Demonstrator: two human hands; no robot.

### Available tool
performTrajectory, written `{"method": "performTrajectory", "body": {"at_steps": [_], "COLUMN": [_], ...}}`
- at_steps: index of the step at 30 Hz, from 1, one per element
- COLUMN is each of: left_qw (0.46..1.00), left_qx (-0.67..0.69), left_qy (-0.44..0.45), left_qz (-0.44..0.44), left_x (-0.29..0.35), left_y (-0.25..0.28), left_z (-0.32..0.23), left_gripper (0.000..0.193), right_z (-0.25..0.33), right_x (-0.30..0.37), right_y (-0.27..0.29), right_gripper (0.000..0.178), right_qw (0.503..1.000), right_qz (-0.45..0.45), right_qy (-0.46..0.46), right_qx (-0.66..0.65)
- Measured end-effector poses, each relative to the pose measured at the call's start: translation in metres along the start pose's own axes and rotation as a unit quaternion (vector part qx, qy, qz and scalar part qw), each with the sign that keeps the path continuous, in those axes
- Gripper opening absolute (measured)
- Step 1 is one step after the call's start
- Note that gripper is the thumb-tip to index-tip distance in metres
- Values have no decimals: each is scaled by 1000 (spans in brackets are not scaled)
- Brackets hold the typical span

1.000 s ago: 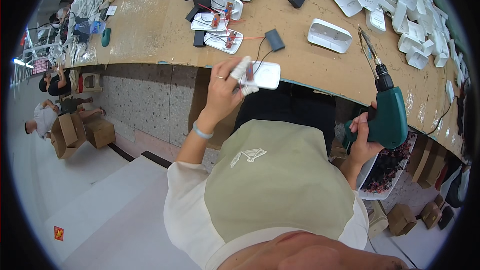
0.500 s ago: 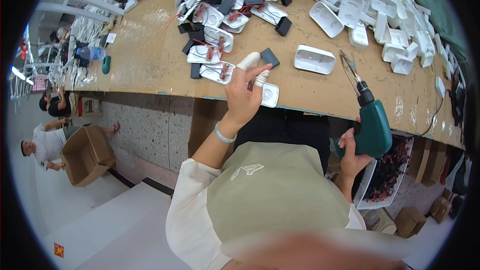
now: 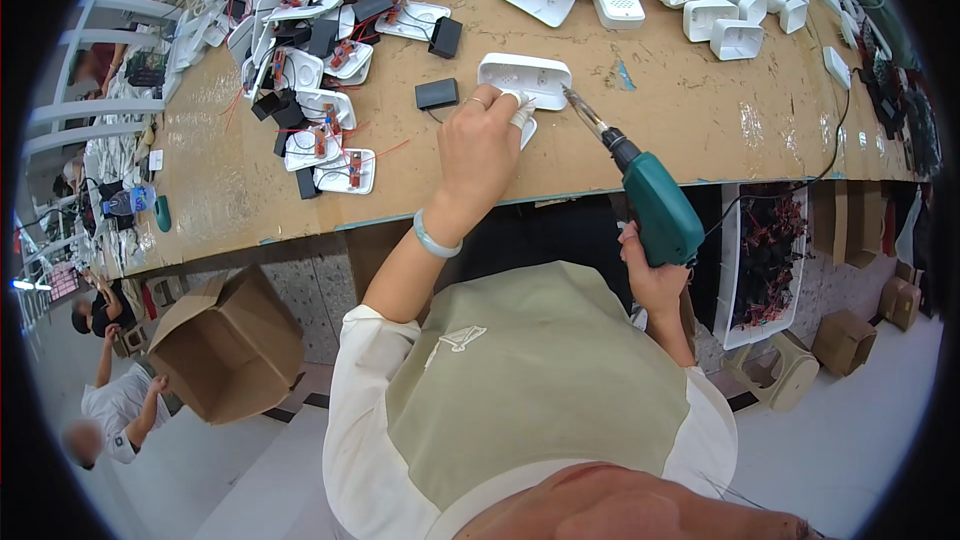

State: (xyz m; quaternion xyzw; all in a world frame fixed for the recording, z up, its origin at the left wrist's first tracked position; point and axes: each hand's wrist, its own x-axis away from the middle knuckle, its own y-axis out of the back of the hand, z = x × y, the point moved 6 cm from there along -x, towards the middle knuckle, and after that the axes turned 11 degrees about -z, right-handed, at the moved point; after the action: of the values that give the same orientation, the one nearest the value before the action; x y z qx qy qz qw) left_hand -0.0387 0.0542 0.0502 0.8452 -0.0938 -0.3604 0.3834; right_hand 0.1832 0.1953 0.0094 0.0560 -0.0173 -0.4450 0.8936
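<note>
My left hand [image 3: 482,145], with white wraps on its fingertips, is closed at the near edge of an open white plastic housing [image 3: 515,67]. A small white plastic cover [image 3: 529,130] shows under its fingers, mostly hidden by the hand. My right hand [image 3: 652,275] is wrapped round the handle of a green pistol-shaped soldering gun [image 3: 662,208]. The gun's metal tip points at the right end of the housing, close to my left fingers. A black rectangular box [image 3: 436,93] with a thin wire lies just left of the housing.
Wired white covers with black boxes [image 3: 345,172] are piled at left; empty white housings [image 3: 737,38] are heaped at far right. The gun's cord [image 3: 790,188] runs right across the table. A white bin [image 3: 735,290] of red and black parts stands below. At left, a person holds a cardboard box [image 3: 225,350].
My left hand has moved right with the white cover, up to the housing. The soldering gun has swung left, its tip now by the housing. The person with the box has come closer.
</note>
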Motion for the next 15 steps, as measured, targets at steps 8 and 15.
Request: {"method": "performTrajectory", "body": {"at_steps": [8,15], "left_qw": [993,996], "left_qx": [-43,-38], "left_qy": [-101,-76], "left_qz": [-32,4], "left_x": [-24,-20], "left_y": [0,-17], "left_z": [-21,-7], "left_gripper": [12,14], "right_z": [-2,13], "right_x": [-12,-14], "right_y": [-10,-26], "right_gripper": [17,27], "right_qw": [992,985], "right_qz": [38,46], "right_qy": [98,133], "right_qx": [67,96]}}
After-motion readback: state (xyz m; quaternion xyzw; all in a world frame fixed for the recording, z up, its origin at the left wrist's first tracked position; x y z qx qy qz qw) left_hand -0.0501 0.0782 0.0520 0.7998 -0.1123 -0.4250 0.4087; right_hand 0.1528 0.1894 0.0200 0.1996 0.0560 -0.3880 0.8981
